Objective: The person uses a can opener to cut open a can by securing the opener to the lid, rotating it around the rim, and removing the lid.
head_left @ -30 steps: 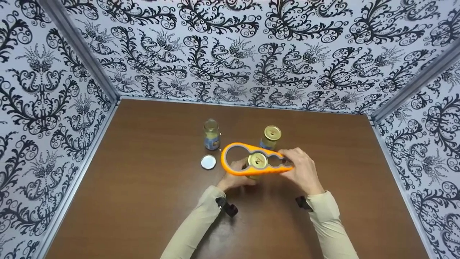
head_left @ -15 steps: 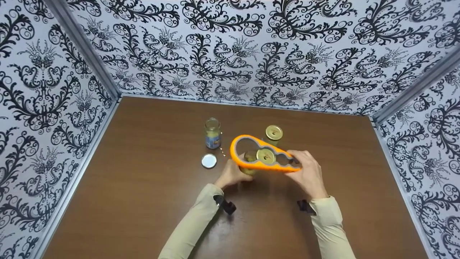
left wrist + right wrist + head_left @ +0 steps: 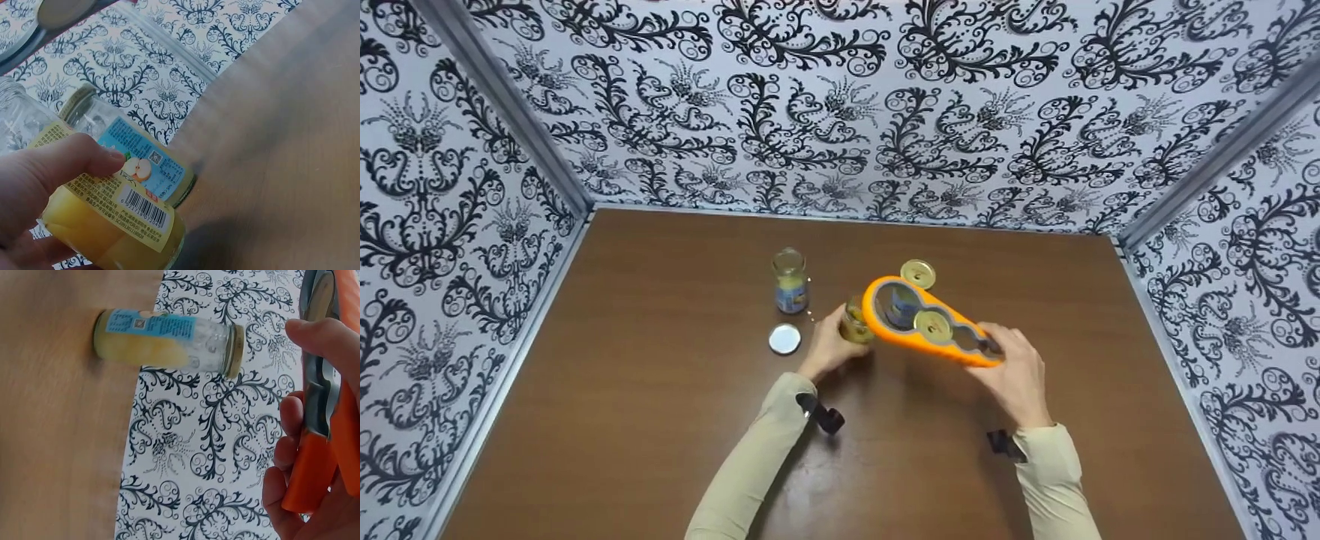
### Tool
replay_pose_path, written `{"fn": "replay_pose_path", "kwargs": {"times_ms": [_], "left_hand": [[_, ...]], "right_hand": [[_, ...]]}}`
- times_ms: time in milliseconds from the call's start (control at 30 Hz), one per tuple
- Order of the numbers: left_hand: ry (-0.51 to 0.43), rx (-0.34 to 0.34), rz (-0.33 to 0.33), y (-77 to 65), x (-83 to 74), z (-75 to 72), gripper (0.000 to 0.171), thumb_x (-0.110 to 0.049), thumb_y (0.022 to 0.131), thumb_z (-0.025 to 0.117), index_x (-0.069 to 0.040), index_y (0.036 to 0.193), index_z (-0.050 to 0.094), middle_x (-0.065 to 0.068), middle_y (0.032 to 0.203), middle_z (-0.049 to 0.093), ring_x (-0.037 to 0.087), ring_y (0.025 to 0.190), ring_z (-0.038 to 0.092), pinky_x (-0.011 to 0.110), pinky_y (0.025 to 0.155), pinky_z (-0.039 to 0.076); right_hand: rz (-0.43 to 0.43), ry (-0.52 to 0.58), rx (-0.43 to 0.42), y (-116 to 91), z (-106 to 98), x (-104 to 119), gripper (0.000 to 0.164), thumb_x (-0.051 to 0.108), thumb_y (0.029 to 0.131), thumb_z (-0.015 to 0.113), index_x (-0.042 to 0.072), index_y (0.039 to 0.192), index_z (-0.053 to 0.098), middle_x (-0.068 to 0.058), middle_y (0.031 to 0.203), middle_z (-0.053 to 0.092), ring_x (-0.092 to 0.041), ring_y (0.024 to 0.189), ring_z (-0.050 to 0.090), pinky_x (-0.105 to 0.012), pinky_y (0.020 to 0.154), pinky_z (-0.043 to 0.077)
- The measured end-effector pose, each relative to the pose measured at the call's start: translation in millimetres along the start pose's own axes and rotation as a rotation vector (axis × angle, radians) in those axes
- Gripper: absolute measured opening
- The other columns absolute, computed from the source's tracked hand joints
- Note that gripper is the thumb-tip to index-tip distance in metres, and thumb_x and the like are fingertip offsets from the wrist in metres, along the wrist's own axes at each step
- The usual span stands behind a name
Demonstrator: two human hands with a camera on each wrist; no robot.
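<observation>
My left hand (image 3: 829, 345) grips a lidless glass jar (image 3: 855, 331) with a yellow label (image 3: 135, 211) and pale yellow contents; its mouth shows clear glass. My right hand (image 3: 1014, 369) holds an orange jar opener (image 3: 911, 344) with grey-lined round openings by its right end. A gold lid (image 3: 934, 327) sits in the opener's middle opening, apart from the jar. Behind the opener stands a jar with a blue label (image 3: 146, 163) and a gold lid (image 3: 919, 274), partly hidden in the head view; the right wrist view shows this capped jar (image 3: 152, 340) whole.
To the left stands an open glass jar (image 3: 790, 281) with a blue label, and a pale round lid (image 3: 785, 339) lies in front of it. Small light specks lie beside that jar. Patterned walls (image 3: 840, 112) enclose the brown table (image 3: 660, 390) at the back and sides.
The gold lid, earlier over the jar in my left hand, has come away in the opener. My left hand moved left with the jar; my right moved the opener slightly right and tilted it.
</observation>
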State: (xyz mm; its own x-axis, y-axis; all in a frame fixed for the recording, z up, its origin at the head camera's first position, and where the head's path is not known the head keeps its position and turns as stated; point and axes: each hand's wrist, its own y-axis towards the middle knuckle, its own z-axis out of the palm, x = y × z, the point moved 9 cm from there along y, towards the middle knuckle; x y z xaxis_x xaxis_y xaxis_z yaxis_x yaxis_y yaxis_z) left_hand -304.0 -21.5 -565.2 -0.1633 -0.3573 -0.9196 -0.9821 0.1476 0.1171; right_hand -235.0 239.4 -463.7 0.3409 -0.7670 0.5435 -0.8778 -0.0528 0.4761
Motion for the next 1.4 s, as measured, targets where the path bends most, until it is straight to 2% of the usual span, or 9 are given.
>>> {"fn": "replay_pose_path", "kwargs": {"times_ms": [133, 367, 700, 900, 1033, 1200, 1400], "left_hand": [[-0.013, 0.019, -0.019, 7.3, 6.4, -1.2, 0.062, 0.002, 0.062, 0.082, -0.002, 0.119, 0.058, 0.011, 0.103, 0.066, 0.027, 0.092, 0.061, 0.037, 0.084, 0.048], [-0.096, 0.06, -0.076, 19.9, 19.2, -3.0, 0.069, 0.004, 0.064, 0.08, -0.001, 0.128, 0.054, 0.012, 0.112, 0.065, 0.027, 0.1, 0.059, 0.038, 0.09, 0.045], [-0.245, 0.042, -0.115, 33.4, 29.7, -8.0, 0.068, 0.009, 0.065, 0.077, 0.001, 0.129, 0.052, 0.015, 0.113, 0.062, 0.028, 0.1, 0.057, 0.038, 0.091, 0.044], [-0.288, -0.012, -0.172, 39.5, 37.7, -7.9, 0.07, 0.009, 0.069, 0.076, -0.001, 0.133, 0.05, 0.016, 0.117, 0.06, 0.029, 0.105, 0.055, 0.038, 0.093, 0.043], [-0.293, -0.058, -0.198, 42.5, 40.6, -7.7, 0.065, 0.009, 0.069, 0.076, -0.001, 0.129, 0.051, 0.015, 0.117, 0.06, 0.029, 0.107, 0.054, 0.038, 0.094, 0.042], [-0.3, -0.135, -0.199, 48.1, 42.4, -8.9, 0.063, 0.01, 0.07, 0.075, -0.002, 0.127, 0.049, 0.016, 0.117, 0.058, 0.03, 0.108, 0.052, 0.039, 0.093, 0.041], [-0.342, -0.219, -0.177, 50.3, 45.1, -9.5, 0.075, 0.009, 0.071, 0.076, -0.005, 0.134, 0.037, 0.021, 0.133, 0.049, 0.033, 0.121, 0.047, 0.04, 0.101, 0.036]], "right_hand": [[0.018, 0.005, -0.01, -6, -1, -5, 0.055, 0.01, 0.053, 0.091, 0.009, 0.104, 0.071, -0.009, 0.085, 0.064, -0.027, 0.075, 0.058, -0.047, 0.063, 0.045], [0.067, 0.019, 0.003, -15, -1, -13, 0.051, 0.009, 0.056, 0.09, 0.01, 0.103, 0.071, -0.008, 0.086, 0.064, -0.027, 0.075, 0.058, -0.047, 0.063, 0.043], [0.093, 0.037, 0.013, -24, 3, -18, 0.051, 0.008, 0.054, 0.091, 0.009, 0.101, 0.071, -0.008, 0.083, 0.062, -0.025, 0.074, 0.057, -0.045, 0.063, 0.043], [0.082, 0.048, 0.016, -21, 7, -16, 0.051, 0.009, 0.055, 0.091, 0.009, 0.102, 0.071, -0.009, 0.084, 0.062, -0.026, 0.076, 0.057, -0.045, 0.064, 0.043], [0.078, 0.045, 0.023, -21, 9, -15, 0.052, 0.008, 0.053, 0.091, 0.009, 0.101, 0.071, -0.008, 0.084, 0.062, -0.025, 0.075, 0.056, -0.044, 0.063, 0.043], [0.072, 0.035, 0.038, -21, 11, -14, 0.053, 0.007, 0.053, 0.091, 0.01, 0.102, 0.071, -0.007, 0.084, 0.062, -0.025, 0.076, 0.057, -0.045, 0.064, 0.044], [0.075, 0.017, 0.06, -19, 13, -14, 0.053, 0.007, 0.055, 0.091, 0.009, 0.104, 0.071, -0.009, 0.087, 0.063, -0.027, 0.079, 0.058, -0.047, 0.066, 0.045]]}}
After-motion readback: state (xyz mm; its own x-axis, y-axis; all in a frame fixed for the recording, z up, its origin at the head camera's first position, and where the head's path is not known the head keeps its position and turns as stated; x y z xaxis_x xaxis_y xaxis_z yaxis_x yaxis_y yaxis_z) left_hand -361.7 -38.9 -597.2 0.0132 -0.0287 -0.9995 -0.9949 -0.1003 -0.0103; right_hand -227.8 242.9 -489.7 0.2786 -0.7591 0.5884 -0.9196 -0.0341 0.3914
